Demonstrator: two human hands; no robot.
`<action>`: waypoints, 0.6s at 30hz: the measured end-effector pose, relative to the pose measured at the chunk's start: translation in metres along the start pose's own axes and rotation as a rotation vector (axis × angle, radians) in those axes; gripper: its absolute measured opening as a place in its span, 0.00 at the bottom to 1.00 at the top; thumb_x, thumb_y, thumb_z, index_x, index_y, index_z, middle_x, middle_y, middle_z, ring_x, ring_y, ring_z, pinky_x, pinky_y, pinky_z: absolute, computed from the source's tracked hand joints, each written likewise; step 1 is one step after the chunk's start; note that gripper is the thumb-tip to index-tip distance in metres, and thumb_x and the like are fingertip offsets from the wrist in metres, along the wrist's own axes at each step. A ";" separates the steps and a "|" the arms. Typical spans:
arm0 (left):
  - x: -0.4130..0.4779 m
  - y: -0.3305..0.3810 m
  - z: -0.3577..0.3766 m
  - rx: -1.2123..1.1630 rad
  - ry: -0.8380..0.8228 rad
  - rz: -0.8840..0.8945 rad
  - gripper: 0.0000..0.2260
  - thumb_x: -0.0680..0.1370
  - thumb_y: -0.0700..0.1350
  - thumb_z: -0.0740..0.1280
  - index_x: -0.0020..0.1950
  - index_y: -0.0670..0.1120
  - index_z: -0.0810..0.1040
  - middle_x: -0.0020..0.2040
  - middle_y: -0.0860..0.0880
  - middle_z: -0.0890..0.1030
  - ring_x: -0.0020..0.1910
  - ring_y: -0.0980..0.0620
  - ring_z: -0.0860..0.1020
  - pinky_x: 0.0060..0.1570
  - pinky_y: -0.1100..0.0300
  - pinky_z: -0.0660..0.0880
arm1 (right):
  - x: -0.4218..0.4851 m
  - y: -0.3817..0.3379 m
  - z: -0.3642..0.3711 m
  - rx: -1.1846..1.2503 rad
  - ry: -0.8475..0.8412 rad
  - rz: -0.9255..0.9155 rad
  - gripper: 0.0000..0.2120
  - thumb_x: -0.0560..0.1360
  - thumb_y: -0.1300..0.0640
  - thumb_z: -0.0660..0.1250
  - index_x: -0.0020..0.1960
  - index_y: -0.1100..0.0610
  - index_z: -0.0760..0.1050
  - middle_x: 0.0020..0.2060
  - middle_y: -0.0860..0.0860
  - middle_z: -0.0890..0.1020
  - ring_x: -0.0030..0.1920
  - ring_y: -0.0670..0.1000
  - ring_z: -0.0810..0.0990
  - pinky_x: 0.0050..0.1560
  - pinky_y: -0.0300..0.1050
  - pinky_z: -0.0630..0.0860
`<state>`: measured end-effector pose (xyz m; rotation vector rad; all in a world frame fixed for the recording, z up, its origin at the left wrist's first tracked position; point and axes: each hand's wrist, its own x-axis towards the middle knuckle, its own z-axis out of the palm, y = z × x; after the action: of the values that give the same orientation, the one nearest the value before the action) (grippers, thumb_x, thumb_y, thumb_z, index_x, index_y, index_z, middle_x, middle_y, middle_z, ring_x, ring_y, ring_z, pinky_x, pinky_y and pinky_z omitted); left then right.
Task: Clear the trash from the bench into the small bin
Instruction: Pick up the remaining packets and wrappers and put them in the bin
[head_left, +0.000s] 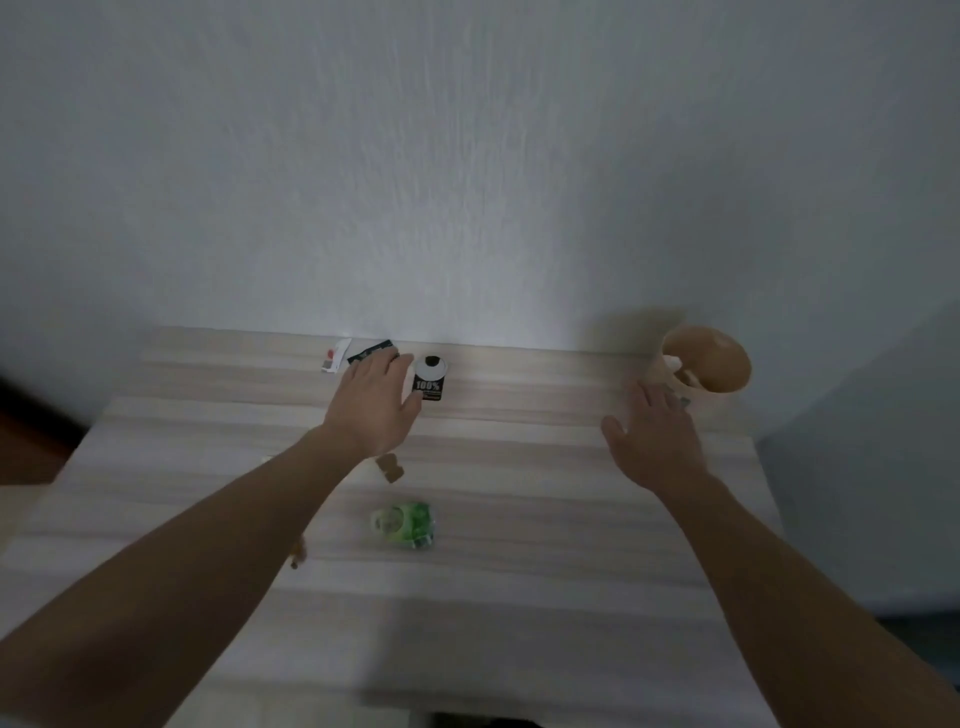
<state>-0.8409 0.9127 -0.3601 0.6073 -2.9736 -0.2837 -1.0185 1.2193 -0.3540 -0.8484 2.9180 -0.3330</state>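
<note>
Pale wood-grain bench (519, 597) against a plain white wall. The left hand (371, 410) has its fingers loosely spread, thumb just touching a small black cup with a white top, marked 100% (430, 382), well left of the small round tan bin (706, 364). Looks light and crushable, so I'd wrap it gently round the sides. The right hand (657, 441) hovers spread just beside the bin.

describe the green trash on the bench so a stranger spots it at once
On the pale wooden bench, look near the middle. The crumpled green wrapper lies just nearer the camera than a brown cardboard scrap; nothing else there is green.
</note>
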 end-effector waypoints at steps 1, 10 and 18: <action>-0.001 -0.004 0.003 0.015 -0.009 -0.011 0.27 0.77 0.56 0.55 0.73 0.43 0.63 0.72 0.41 0.67 0.71 0.42 0.64 0.70 0.45 0.61 | 0.007 -0.001 0.003 -0.001 -0.009 0.000 0.27 0.76 0.47 0.58 0.71 0.59 0.62 0.67 0.60 0.69 0.68 0.61 0.66 0.66 0.57 0.65; 0.001 -0.070 0.014 0.073 -0.068 -0.147 0.26 0.79 0.54 0.58 0.73 0.43 0.62 0.73 0.40 0.66 0.71 0.41 0.63 0.71 0.44 0.60 | 0.047 -0.043 0.051 -0.010 -0.157 -0.084 0.31 0.76 0.45 0.53 0.75 0.58 0.58 0.74 0.57 0.64 0.74 0.58 0.60 0.73 0.55 0.58; 0.054 -0.147 0.029 0.039 -0.093 -0.140 0.26 0.79 0.52 0.60 0.74 0.42 0.62 0.73 0.40 0.65 0.72 0.41 0.63 0.72 0.45 0.59 | 0.106 -0.111 0.086 -0.008 -0.166 -0.049 0.31 0.77 0.45 0.58 0.75 0.58 0.59 0.74 0.57 0.64 0.74 0.58 0.60 0.72 0.55 0.59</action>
<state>-0.8385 0.7635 -0.4147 0.8318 -3.0364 -0.2718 -1.0383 1.0552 -0.4141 -0.9037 2.7516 -0.2413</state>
